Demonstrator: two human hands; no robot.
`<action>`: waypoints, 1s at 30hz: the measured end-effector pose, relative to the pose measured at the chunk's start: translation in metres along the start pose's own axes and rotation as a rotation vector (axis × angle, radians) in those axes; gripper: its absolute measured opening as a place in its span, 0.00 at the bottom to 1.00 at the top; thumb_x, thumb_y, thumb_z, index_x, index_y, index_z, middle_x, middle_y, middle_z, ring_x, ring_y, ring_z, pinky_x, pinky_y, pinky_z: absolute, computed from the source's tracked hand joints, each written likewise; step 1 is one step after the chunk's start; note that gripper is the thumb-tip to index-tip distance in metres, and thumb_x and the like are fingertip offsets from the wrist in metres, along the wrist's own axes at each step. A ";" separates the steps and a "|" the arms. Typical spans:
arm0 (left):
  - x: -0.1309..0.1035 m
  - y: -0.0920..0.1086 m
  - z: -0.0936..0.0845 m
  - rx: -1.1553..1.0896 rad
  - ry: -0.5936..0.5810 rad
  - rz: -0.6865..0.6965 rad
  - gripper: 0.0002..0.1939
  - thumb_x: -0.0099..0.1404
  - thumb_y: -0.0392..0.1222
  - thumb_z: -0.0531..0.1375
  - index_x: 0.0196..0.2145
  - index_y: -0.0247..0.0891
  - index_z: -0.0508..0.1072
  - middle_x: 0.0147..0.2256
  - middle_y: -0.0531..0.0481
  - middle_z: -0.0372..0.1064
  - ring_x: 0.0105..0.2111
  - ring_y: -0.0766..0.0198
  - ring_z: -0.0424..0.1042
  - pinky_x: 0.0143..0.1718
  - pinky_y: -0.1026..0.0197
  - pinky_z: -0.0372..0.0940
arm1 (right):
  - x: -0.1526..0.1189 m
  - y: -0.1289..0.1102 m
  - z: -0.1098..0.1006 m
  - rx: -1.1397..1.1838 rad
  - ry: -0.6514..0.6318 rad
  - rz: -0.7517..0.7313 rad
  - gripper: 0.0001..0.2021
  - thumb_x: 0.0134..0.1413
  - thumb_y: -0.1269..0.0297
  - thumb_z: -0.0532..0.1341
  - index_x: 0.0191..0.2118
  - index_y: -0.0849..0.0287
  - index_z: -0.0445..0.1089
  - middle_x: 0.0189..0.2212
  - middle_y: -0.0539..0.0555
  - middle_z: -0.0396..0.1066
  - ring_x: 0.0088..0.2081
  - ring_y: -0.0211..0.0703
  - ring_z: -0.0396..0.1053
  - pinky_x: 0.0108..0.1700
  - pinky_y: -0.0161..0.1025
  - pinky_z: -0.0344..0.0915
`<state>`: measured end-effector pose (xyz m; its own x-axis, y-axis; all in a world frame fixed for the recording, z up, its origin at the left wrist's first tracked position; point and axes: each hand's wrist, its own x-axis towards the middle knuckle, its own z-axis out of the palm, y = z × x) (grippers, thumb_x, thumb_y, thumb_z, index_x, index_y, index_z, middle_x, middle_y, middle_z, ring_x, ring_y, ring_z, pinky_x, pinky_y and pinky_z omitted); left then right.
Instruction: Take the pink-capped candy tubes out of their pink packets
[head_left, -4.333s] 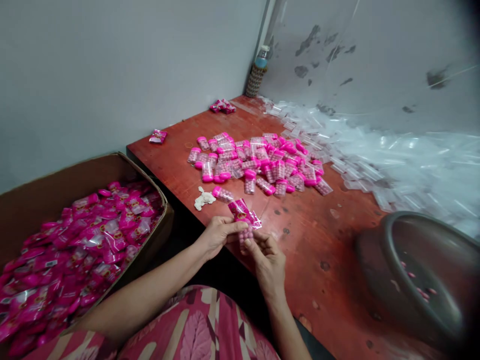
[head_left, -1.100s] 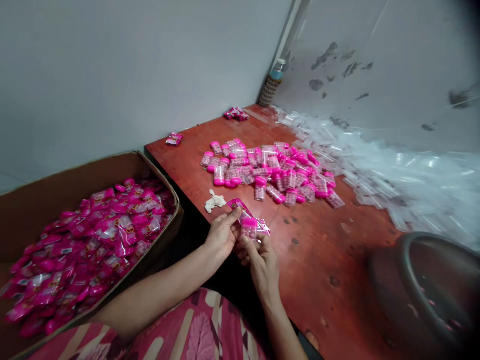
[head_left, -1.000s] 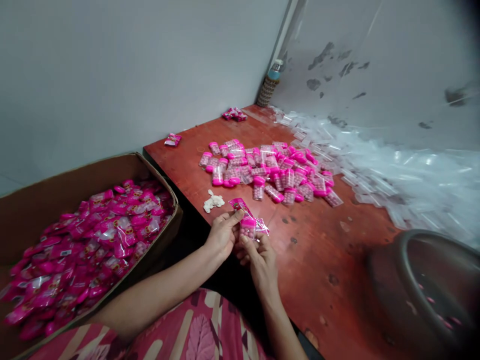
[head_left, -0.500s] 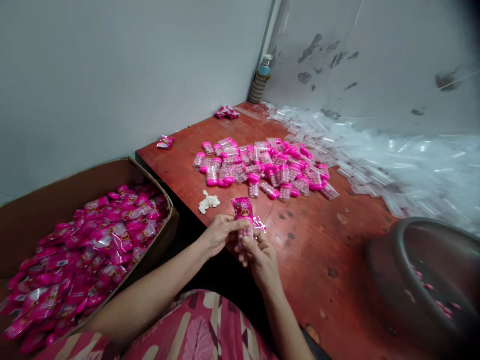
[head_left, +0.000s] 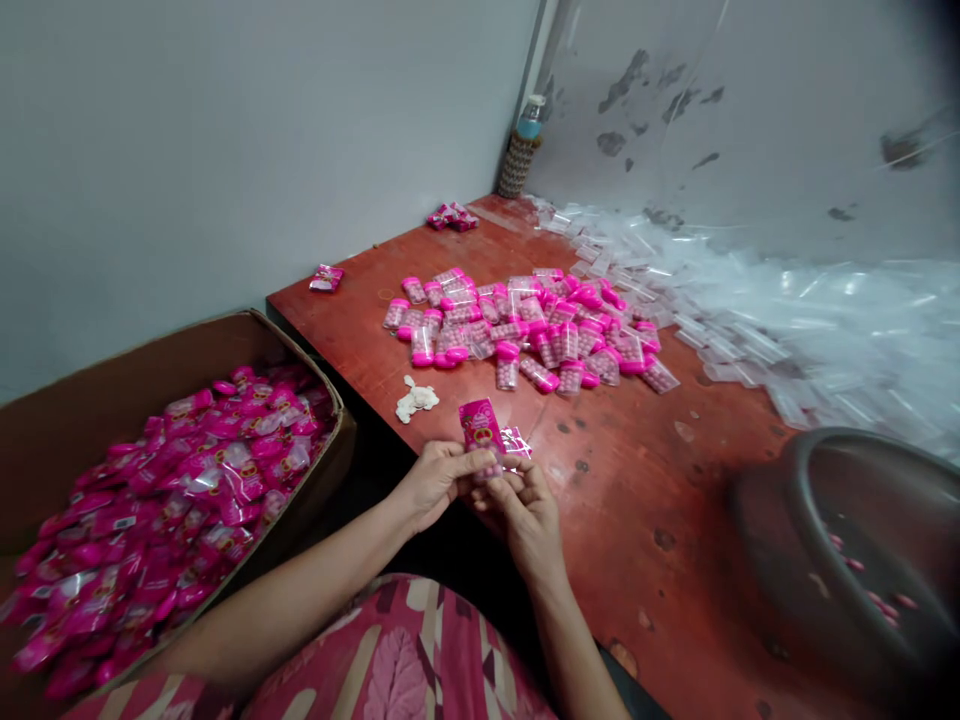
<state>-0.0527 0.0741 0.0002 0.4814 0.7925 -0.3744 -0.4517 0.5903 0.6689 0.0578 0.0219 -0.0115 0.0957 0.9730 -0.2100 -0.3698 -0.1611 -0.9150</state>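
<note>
Near the table's front edge, my left hand (head_left: pixel 435 485) and my right hand (head_left: pixel 531 510) hold one small clear candy container (head_left: pixel 489 473) between them. Pink balls show through its lower end. A printed pink sleeve (head_left: pixel 481 422) covers its upper part. My left thumb presses across the front of the sleeve, while my right thumb and fingers pinch the lower end. Fingers hide much of the container, including its cap. Just beyond my right fingers are several shiny pink-and-white sleeves (head_left: pixel 516 441); whether they touch the hand, I cannot tell.
Pink-capped candy containers (head_left: pixel 525 325) lie heaped mid-table. At left, a cardboard box (head_left: pixel 341 425) holds many sleeved containers (head_left: pixel 187 500). Clear plastic pieces (head_left: pixel 810 320) pile up at right behind a dark tub (head_left: pixel 795 520). A whitish lump (head_left: pixel 416 400) and a bottle (head_left: pixel 529 120) also stand there.
The pink sleeve has slid down over the container, so fewer of the balls show. Both hands keep their hold in nearly the same place. The view has shifted slightly.
</note>
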 end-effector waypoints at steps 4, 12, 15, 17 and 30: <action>-0.020 0.003 0.000 -0.051 0.054 0.100 0.09 0.48 0.39 0.65 0.23 0.28 0.72 0.22 0.47 0.69 0.23 0.67 0.68 0.28 0.63 0.63 | 0.009 -0.002 0.009 -0.016 -0.010 -0.019 0.13 0.45 0.64 0.62 0.37 0.55 0.58 0.20 0.44 0.68 0.20 0.34 0.65 0.24 0.32 0.64; -0.041 0.026 -0.031 0.237 0.373 0.645 0.18 0.52 0.51 0.60 0.39 0.39 0.73 0.42 0.44 0.71 0.44 0.54 0.67 0.50 0.51 0.56 | 0.017 -0.013 -0.017 -0.110 0.144 -0.089 0.09 0.49 0.61 0.59 0.35 0.58 0.62 0.23 0.48 0.70 0.21 0.34 0.66 0.23 0.31 0.62; -0.012 0.017 -0.024 0.740 0.233 0.609 0.20 0.49 0.42 0.64 0.42 0.43 0.72 0.48 0.46 0.66 0.51 0.55 0.60 0.56 0.52 0.45 | 0.015 -0.015 -0.033 -0.150 0.198 -0.096 0.10 0.49 0.59 0.59 0.35 0.59 0.62 0.24 0.49 0.69 0.22 0.34 0.66 0.24 0.31 0.63; 0.010 0.008 -0.017 0.923 0.142 0.621 0.20 0.48 0.40 0.64 0.41 0.45 0.72 0.48 0.48 0.66 0.55 0.55 0.55 0.57 0.51 0.38 | 0.012 -0.016 -0.037 -0.178 0.209 -0.095 0.10 0.49 0.58 0.59 0.35 0.59 0.63 0.24 0.49 0.69 0.22 0.35 0.67 0.24 0.32 0.63; 0.029 -0.009 -0.008 0.913 0.140 0.660 0.12 0.52 0.33 0.61 0.32 0.48 0.75 0.44 0.50 0.69 0.55 0.58 0.53 0.57 0.47 0.34 | 0.014 -0.011 -0.034 -0.325 0.372 -0.218 0.14 0.46 0.59 0.61 0.40 0.57 0.63 0.36 0.54 0.69 0.31 0.39 0.68 0.29 0.36 0.65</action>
<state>-0.0409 0.0928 -0.0217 0.2384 0.9515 0.1947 0.1583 -0.2359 0.9588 0.0942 0.0321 -0.0162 0.4814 0.8746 -0.0575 -0.0054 -0.0627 -0.9980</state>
